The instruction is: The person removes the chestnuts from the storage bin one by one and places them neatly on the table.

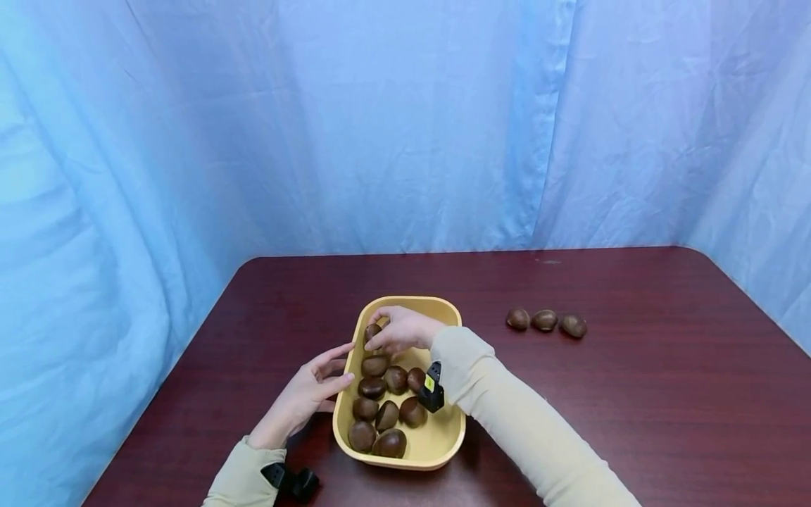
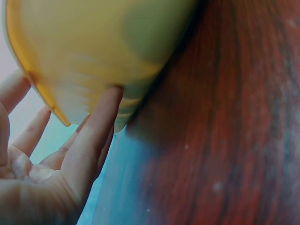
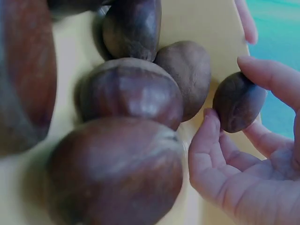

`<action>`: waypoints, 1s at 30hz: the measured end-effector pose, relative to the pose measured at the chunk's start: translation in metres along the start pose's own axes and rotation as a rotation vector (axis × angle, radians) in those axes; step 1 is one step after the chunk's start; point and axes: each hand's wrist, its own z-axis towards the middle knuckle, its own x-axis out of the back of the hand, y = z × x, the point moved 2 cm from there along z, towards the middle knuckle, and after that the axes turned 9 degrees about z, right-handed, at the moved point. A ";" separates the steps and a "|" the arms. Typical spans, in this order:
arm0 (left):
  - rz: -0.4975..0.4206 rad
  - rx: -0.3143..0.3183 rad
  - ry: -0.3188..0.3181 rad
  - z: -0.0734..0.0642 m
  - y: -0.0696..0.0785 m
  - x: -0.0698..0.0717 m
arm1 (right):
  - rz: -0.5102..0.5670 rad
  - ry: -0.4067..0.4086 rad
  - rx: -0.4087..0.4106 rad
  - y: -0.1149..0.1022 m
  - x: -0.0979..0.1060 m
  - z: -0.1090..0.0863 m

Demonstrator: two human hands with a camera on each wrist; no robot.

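My right hand [image 1: 408, 329] reaches inside the yellow container [image 1: 437, 438] and pinches a chestnut [image 3: 239, 103] between thumb and fingertips near the far left corner. Several glossy brown chestnuts lie in the container, among them one chestnut [image 1: 375, 365] just below the held one and a larger chestnut [image 1: 389, 443] at the near end. On the container's left side, my left hand [image 1: 304, 394] has its fingers spread, fingertips at the rim and against the outer wall. The left wrist view shows those fingers [image 2: 101, 126] touching the yellow wall.
Three chestnuts sit in a row on the dark red-brown table [image 1: 633, 394], right of the container; the middle chestnut [image 1: 545, 320] is nearly level with the container's far end. Light blue curtains [image 1: 405, 141] hang behind the table and along both sides.
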 end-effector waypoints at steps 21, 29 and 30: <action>0.008 -0.001 0.008 0.001 -0.001 -0.001 | -0.079 0.013 0.174 -0.047 0.032 -0.041; -0.006 0.004 0.019 0.001 -0.002 -0.001 | -0.132 0.038 0.194 -0.037 0.064 -0.059; -0.008 0.004 0.019 0.001 -0.002 -0.001 | -0.146 0.046 0.194 -0.034 0.068 -0.062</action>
